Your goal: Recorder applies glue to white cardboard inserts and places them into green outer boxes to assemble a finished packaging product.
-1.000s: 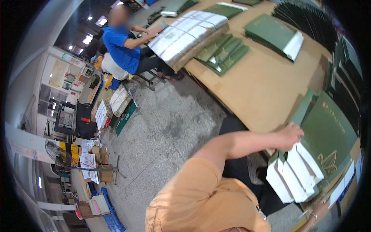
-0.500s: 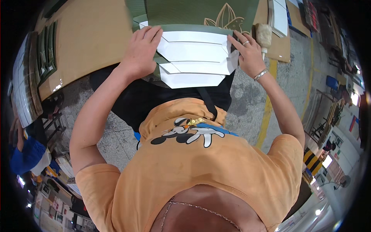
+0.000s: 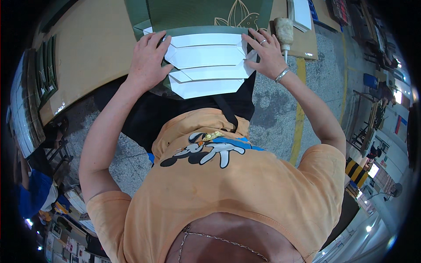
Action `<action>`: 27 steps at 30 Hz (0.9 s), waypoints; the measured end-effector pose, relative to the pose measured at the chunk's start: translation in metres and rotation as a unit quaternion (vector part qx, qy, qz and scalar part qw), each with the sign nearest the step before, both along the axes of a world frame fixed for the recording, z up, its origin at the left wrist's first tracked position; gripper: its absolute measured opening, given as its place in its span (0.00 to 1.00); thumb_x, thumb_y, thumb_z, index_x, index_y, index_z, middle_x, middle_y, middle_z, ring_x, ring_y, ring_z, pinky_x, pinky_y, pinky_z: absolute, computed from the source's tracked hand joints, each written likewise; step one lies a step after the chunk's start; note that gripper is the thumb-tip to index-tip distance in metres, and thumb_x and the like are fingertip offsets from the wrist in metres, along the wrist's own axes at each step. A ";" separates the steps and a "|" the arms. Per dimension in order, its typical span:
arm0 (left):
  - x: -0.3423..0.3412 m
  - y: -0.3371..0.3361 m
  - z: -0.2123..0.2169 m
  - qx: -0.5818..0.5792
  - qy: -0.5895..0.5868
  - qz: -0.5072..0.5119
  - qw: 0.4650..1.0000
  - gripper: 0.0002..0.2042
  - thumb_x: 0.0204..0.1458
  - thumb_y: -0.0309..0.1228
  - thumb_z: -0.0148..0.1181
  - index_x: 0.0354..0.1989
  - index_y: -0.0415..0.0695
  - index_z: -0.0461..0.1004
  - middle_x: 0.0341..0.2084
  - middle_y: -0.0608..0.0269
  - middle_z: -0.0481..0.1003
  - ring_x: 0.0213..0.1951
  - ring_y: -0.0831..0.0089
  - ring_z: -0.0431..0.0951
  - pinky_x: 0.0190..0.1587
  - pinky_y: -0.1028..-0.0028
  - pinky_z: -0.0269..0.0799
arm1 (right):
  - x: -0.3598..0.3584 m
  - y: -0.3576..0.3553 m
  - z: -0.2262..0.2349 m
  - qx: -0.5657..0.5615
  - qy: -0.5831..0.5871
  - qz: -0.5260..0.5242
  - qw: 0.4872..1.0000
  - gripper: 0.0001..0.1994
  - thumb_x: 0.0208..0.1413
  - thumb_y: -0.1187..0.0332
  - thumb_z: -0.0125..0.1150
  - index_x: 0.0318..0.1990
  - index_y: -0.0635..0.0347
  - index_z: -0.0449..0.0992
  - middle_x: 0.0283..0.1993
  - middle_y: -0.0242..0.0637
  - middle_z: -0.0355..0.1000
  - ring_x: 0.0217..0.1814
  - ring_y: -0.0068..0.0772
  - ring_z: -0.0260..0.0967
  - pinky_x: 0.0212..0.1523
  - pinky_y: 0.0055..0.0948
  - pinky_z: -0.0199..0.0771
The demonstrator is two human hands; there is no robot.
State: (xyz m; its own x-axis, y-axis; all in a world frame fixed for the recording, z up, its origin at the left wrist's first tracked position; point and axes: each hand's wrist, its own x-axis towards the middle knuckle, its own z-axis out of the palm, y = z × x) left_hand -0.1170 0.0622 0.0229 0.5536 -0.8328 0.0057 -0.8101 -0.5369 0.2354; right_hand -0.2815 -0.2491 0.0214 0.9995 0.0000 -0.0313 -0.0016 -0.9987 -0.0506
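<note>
A dark green paper bag [image 3: 184,15] with a gold flower outline lies on the table's near edge. Its folded end shows white inner flaps [image 3: 206,56] turned toward me, the lowest hanging over the edge above my lap. At the left end of the fold, my left hand [image 3: 148,63] holds the bag, fingertips on the green strip and thumb by the lower flaps. My right hand [image 3: 268,53], with a ring and a bracelet, grips the right end, its index finger on the fold and its thumb lower at the side flap. The undersides of the flaps are hidden.
A brush-like tool [image 3: 284,33] with a pale, thick head lies right of my right hand. The tan table [image 3: 92,52] bears several green folded pieces [image 3: 47,70] at far left and a stack of white sheets [image 3: 300,15] at far right. Another person in blue [image 3: 34,188] is at the left.
The whole view has shifted slightly, so things sit further left. Both hands remain at the two ends of the fold; their thumbs now stand further out from the fingers.
</note>
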 end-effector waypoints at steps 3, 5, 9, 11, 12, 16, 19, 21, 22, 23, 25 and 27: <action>0.004 0.003 -0.001 -0.006 0.014 -0.013 1.000 0.33 0.42 0.35 0.67 0.60 0.44 0.64 0.60 0.57 0.61 0.61 0.54 0.57 0.63 0.59 0.56 | 0.001 0.004 0.001 0.010 0.008 -0.014 1.000 0.40 0.39 0.59 0.70 0.64 0.41 0.60 0.68 0.36 0.55 0.71 0.45 0.47 0.70 0.50 0.43; 0.007 0.005 0.001 -0.011 0.020 -0.019 1.000 0.32 0.43 0.36 0.67 0.60 0.45 0.64 0.60 0.57 0.61 0.61 0.54 0.58 0.63 0.58 0.57 | 0.001 0.005 -0.001 0.014 0.007 -0.017 1.000 0.41 0.38 0.58 0.70 0.65 0.42 0.59 0.68 0.37 0.54 0.71 0.45 0.46 0.70 0.50 0.42; 0.012 0.010 0.002 -0.038 0.023 -0.042 0.998 0.29 0.47 0.38 0.63 0.59 0.45 0.65 0.59 0.57 0.62 0.60 0.52 0.59 0.61 0.57 0.57 | -0.001 0.004 -0.004 0.044 -0.020 -0.007 0.999 0.37 0.42 0.56 0.68 0.63 0.44 0.61 0.68 0.38 0.55 0.71 0.45 0.47 0.69 0.50 0.44; 0.014 0.009 0.001 -0.044 0.019 -0.043 0.998 0.28 0.49 0.38 0.61 0.59 0.45 0.65 0.59 0.56 0.62 0.60 0.52 0.59 0.61 0.57 0.57 | -0.004 -0.001 -0.002 0.068 -0.064 0.008 0.996 0.29 0.48 0.54 0.64 0.59 0.45 0.65 0.64 0.37 0.60 0.68 0.46 0.52 0.66 0.51 0.48; 0.013 0.008 0.001 -0.053 0.016 -0.048 0.997 0.26 0.51 0.39 0.60 0.59 0.45 0.66 0.58 0.55 0.63 0.59 0.51 0.60 0.61 0.57 0.57 | -0.003 -0.001 -0.003 0.072 -0.066 0.011 0.995 0.29 0.48 0.54 0.64 0.59 0.45 0.65 0.64 0.37 0.60 0.68 0.46 0.52 0.66 0.51 0.48; 0.005 -0.003 -0.005 -0.087 -0.017 -0.008 0.996 0.21 0.53 0.41 0.58 0.53 0.44 0.72 0.52 0.55 0.68 0.55 0.53 0.64 0.56 0.59 0.59 | 0.010 0.001 -0.011 0.098 -0.112 -0.025 0.988 0.21 0.51 0.55 0.61 0.52 0.51 0.72 0.57 0.38 0.67 0.62 0.46 0.58 0.61 0.47 0.55; 0.015 -0.016 -0.020 -0.158 -0.017 0.041 0.986 0.16 0.50 0.40 0.61 0.44 0.44 0.76 0.42 0.58 0.71 0.48 0.58 0.66 0.49 0.61 0.61 | 0.025 0.012 -0.015 0.118 -0.127 -0.115 0.978 0.21 0.47 0.55 0.65 0.47 0.56 0.74 0.48 0.41 0.69 0.55 0.45 0.62 0.54 0.41 0.61; 0.013 -0.024 -0.028 -0.175 -0.010 0.078 0.981 0.15 0.48 0.40 0.63 0.40 0.45 0.76 0.39 0.60 0.71 0.46 0.59 0.67 0.46 0.62 0.61 | 0.035 0.025 -0.021 0.114 -0.146 -0.167 0.969 0.24 0.45 0.54 0.66 0.48 0.57 0.73 0.49 0.44 0.68 0.55 0.47 0.61 0.54 0.42 0.61; 0.011 -0.026 -0.033 -0.192 -0.032 0.101 0.976 0.14 0.48 0.39 0.63 0.38 0.45 0.76 0.38 0.60 0.70 0.45 0.60 0.66 0.45 0.62 0.61 | 0.038 0.029 -0.025 0.109 -0.163 -0.220 0.956 0.27 0.44 0.54 0.68 0.49 0.59 0.72 0.50 0.47 0.67 0.55 0.49 0.61 0.54 0.43 0.61; 0.008 -0.030 -0.036 -0.211 -0.054 0.122 0.968 0.12 0.47 0.39 0.64 0.36 0.46 0.75 0.37 0.61 0.70 0.44 0.60 0.66 0.45 0.61 0.61 | 0.040 0.032 -0.028 0.107 -0.165 -0.218 0.956 0.27 0.44 0.54 0.68 0.49 0.59 0.72 0.50 0.47 0.67 0.55 0.49 0.61 0.54 0.43 0.61; -0.001 -0.036 -0.041 -0.227 -0.072 0.144 0.960 0.12 0.47 0.38 0.64 0.36 0.46 0.75 0.37 0.62 0.69 0.45 0.59 0.65 0.45 0.61 0.60 | 0.041 0.035 -0.032 0.154 -0.206 -0.277 0.926 0.38 0.40 0.50 0.71 0.55 0.66 0.66 0.52 0.53 0.64 0.56 0.53 0.59 0.57 0.45 0.60; -0.011 -0.040 -0.043 -0.236 -0.077 0.189 0.950 0.10 0.48 0.36 0.63 0.37 0.46 0.75 0.38 0.62 0.68 0.46 0.59 0.64 0.48 0.59 0.58 | 0.043 0.040 -0.028 0.147 -0.204 -0.282 0.926 0.44 0.38 0.47 0.72 0.57 0.68 0.62 0.52 0.55 0.63 0.56 0.54 0.59 0.57 0.45 0.60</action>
State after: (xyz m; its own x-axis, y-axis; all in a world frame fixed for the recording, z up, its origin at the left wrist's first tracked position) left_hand -0.1281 0.0218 -0.0206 0.7751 -0.4589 0.4342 -0.6245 -0.6607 0.4165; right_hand -0.2389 -0.2094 -0.0064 0.7724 -0.5763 0.2670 -0.4389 -0.7881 -0.4315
